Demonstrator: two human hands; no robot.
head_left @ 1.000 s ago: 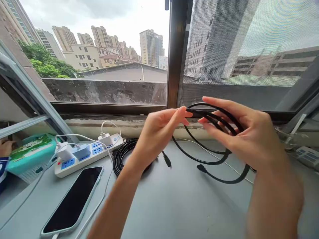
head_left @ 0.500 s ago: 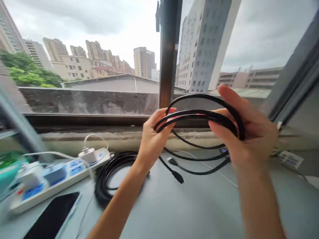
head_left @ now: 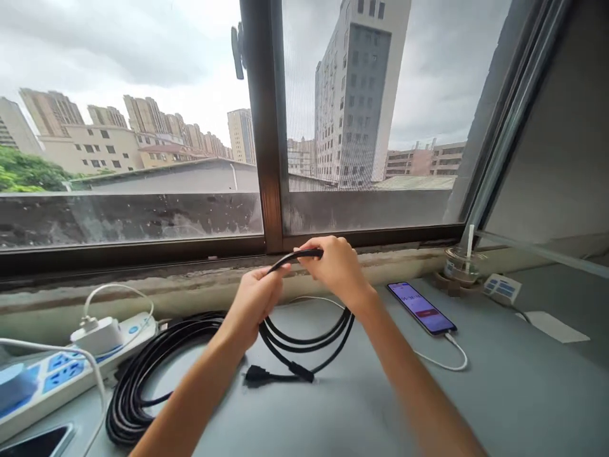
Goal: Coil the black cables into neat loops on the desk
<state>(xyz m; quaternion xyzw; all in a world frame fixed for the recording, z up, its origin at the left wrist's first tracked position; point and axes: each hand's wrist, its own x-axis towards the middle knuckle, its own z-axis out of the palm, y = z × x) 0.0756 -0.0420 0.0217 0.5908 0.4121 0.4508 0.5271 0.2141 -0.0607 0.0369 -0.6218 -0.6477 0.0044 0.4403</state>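
Between my two hands hangs a black cable (head_left: 304, 347), gathered into a round coil of several loops. My left hand (head_left: 259, 293) grips the coil's upper left side, fingers closed round the strands. On the upper right, my right hand (head_left: 335, 263) is closed on the top of the same loops. Below the coil, near the desk, show the cable's two ends: a black plug (head_left: 257, 376) pointing left and a black connector (head_left: 301, 371). Left of my left hand, a larger coil of black cable (head_left: 137, 368) lies on the desk.
A white power strip (head_left: 71, 381) with chargers and white cords runs along the left. A lit phone (head_left: 421, 308) on a white cable lies at the right, with a lidded cup (head_left: 460, 265) behind it. Another phone (head_left: 40, 442) is at the lower left. The window frame (head_left: 271, 158) rises behind.
The coil has come down and its loops now hang together below my hands. My right hand has moved inward and closed on the top. The view has turned to the right.
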